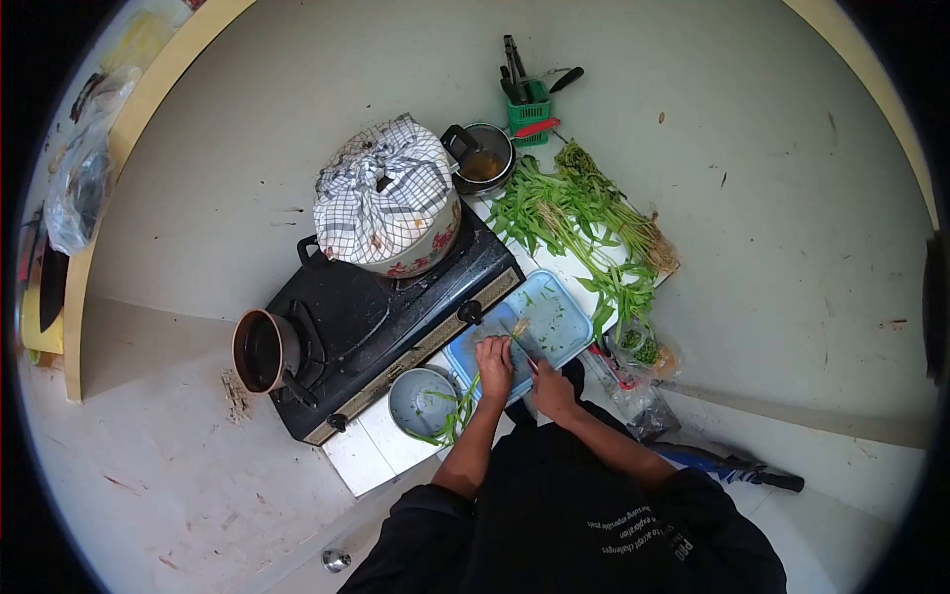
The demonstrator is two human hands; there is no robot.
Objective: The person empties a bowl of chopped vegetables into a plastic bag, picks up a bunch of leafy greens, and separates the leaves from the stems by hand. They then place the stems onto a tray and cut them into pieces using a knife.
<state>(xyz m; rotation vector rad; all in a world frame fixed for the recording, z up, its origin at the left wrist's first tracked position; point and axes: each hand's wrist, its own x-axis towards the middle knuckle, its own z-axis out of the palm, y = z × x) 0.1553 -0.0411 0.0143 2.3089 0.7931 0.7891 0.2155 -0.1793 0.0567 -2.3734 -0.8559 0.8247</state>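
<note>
Over a light blue tray (566, 342) with bits of chopped greens in it, my left hand (494, 364) has its fingers pressed together on some green stems. My right hand (552, 391) is wrapped round the handle of a knife (526, 344), whose blade points up and left beside my left fingertips. A grey bowl (408, 401) stands to the left of the tray, with green stalks (455, 421) hanging at its right side. Leafy greens with roots (564, 213) lie in a heap beyond the tray.
A black stove (361, 317) carries a large cloth-covered pot (391, 203) and a small saucepan (262, 351). Behind them are a pan with a strainer (483, 163) and a green utensil basket (529, 117). Plastic bags (643, 406) lie at the right.
</note>
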